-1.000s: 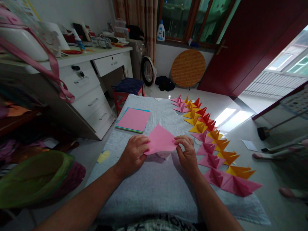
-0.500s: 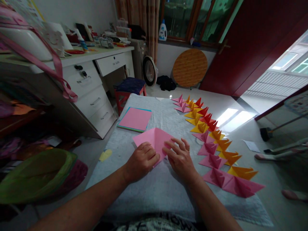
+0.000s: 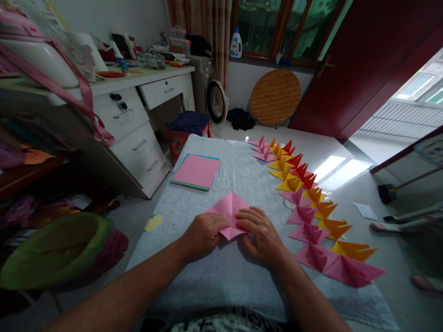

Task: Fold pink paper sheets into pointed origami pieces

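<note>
A creased sheet of pink origami paper [image 3: 229, 205] lies in front of me with a corner pointing at me and another pointing away. My left hand [image 3: 206, 232] grips its left side, fingers on top and thumb at the near edge. On the right side, my right hand [image 3: 259, 230] holds the paper the same way, its fingers lying over the surface. Beyond them sits a stack of square paper [image 3: 196, 171], pink on top with blue and green edges below. Rows of folded paper cranes [image 3: 306, 233] in pink, yellow and red line the table's right side.
A pale cloth covers the table [image 3: 207, 290]. A small yellow patch [image 3: 153, 223] shows near its left edge. To the left are a green-rimmed basket [image 3: 58, 249] and a white desk [image 3: 121, 124]. A stool [image 3: 188, 127] stands behind the table.
The paper has been drawn in and its far corner now peaks between my hands. My right fingers have come down from raised onto the paper, and my left hand has shifted slightly.
</note>
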`<state>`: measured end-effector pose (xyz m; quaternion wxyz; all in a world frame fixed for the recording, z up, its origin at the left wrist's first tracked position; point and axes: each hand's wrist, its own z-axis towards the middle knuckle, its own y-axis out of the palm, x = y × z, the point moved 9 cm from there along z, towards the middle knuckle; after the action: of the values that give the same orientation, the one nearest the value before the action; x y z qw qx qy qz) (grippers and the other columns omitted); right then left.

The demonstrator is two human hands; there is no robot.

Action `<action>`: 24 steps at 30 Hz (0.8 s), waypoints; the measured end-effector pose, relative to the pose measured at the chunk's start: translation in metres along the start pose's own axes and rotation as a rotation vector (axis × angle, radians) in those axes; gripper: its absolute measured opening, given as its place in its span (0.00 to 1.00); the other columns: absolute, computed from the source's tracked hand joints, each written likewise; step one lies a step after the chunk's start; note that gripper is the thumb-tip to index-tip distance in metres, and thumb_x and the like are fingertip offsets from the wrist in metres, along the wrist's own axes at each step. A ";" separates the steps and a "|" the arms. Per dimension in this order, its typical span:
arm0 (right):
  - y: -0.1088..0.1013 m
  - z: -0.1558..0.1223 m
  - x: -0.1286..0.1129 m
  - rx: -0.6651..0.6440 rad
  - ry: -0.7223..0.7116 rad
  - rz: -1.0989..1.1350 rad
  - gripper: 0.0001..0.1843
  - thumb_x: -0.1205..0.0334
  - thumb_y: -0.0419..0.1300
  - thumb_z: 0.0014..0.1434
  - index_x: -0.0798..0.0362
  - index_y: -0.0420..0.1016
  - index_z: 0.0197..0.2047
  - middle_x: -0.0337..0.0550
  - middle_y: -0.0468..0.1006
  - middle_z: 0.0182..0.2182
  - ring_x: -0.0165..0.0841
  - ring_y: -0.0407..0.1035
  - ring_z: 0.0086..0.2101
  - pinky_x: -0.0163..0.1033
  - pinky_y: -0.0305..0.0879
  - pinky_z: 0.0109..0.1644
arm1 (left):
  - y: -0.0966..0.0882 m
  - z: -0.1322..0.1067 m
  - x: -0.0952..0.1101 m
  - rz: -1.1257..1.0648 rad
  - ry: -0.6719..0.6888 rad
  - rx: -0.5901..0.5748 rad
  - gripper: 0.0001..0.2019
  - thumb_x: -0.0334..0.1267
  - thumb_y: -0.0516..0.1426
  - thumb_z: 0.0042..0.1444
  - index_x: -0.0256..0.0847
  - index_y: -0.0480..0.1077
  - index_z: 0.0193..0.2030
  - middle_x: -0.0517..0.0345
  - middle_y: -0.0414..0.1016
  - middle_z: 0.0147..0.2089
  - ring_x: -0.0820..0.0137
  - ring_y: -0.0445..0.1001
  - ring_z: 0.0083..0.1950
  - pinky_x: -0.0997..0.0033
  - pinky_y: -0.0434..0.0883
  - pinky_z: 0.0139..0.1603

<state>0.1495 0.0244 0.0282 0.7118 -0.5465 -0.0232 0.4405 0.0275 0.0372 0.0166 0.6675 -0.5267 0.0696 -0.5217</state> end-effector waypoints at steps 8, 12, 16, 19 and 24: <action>0.001 -0.005 0.018 -0.010 0.180 0.120 0.13 0.65 0.50 0.64 0.53 0.77 0.38 0.45 0.79 0.31 0.34 0.73 0.33 0.38 0.68 0.40 | -0.007 -0.001 -0.019 -0.274 -0.354 -0.011 0.12 0.41 0.50 0.67 0.40 0.72 0.39 0.60 0.76 0.31 0.71 0.75 0.31 0.74 0.69 0.35; 0.001 -0.003 0.026 -0.011 0.264 0.112 0.11 0.64 0.52 0.63 0.52 0.74 0.32 0.41 0.74 0.26 0.33 0.69 0.29 0.37 0.63 0.35 | -0.005 -0.001 -0.029 -0.325 -0.460 -0.011 0.10 0.43 0.56 0.63 0.41 0.72 0.46 0.61 0.77 0.34 0.70 0.76 0.33 0.74 0.68 0.35; 0.009 -0.007 0.040 -0.039 0.411 0.173 0.08 0.63 0.54 0.62 0.52 0.71 0.32 0.36 0.71 0.23 0.30 0.66 0.25 0.35 0.58 0.32 | -0.002 -0.003 -0.040 -0.303 -0.520 0.043 0.18 0.40 0.55 0.63 0.42 0.66 0.58 0.66 0.72 0.28 0.72 0.71 0.29 0.75 0.65 0.33; 0.010 -0.010 0.046 -0.002 0.462 0.184 0.06 0.62 0.54 0.61 0.52 0.70 0.40 0.35 0.72 0.24 0.31 0.67 0.26 0.35 0.58 0.32 | -0.001 -0.003 -0.043 -0.286 -0.528 0.063 0.23 0.42 0.55 0.63 0.41 0.60 0.63 0.69 0.67 0.26 0.73 0.68 0.26 0.75 0.64 0.32; 0.008 -0.011 0.052 0.059 0.512 0.173 0.12 0.60 0.52 0.61 0.52 0.68 0.47 0.30 0.66 0.21 0.32 0.63 0.22 0.35 0.55 0.30 | 0.002 -0.004 -0.044 -0.303 -0.505 -0.003 0.35 0.43 0.59 0.59 0.42 0.51 0.70 0.61 0.76 0.37 0.73 0.71 0.28 0.73 0.67 0.33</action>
<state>0.1825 0.0500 -0.0057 0.6701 -0.6189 0.2170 0.3477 0.0065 0.0683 -0.0069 0.5774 -0.6454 -0.1772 -0.4677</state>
